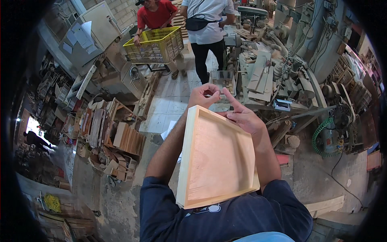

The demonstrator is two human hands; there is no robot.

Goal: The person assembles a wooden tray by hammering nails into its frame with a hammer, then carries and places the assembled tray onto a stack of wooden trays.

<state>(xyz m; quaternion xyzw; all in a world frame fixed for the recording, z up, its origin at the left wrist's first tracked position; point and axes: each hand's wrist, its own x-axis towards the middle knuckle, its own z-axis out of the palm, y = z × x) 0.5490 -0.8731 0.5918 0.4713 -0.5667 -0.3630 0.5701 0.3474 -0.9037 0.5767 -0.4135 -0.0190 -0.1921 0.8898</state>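
A shallow light-wood tray (223, 159) with a raised rim leans tilted against my body, its open side toward me, between my forearms. Just beyond its far edge, my left hand (203, 97) is curled, with thumb and index finger pinched together. Anything in that pinch is too small to make out. Close by on the right, my right hand (246, 117) has its index finger stretched toward the left fingertips. Its thumb lies along the tray's far rim; the other fingers are hidden.
Ahead, a person in red (155, 16) holds a yellow plastic crate (155, 46), beside a person in a white shirt (207, 20). Stacked boards (129, 137) stand left. Wood offcuts (260, 74) cover a bench on the right, near a coiled green hose (318, 139).
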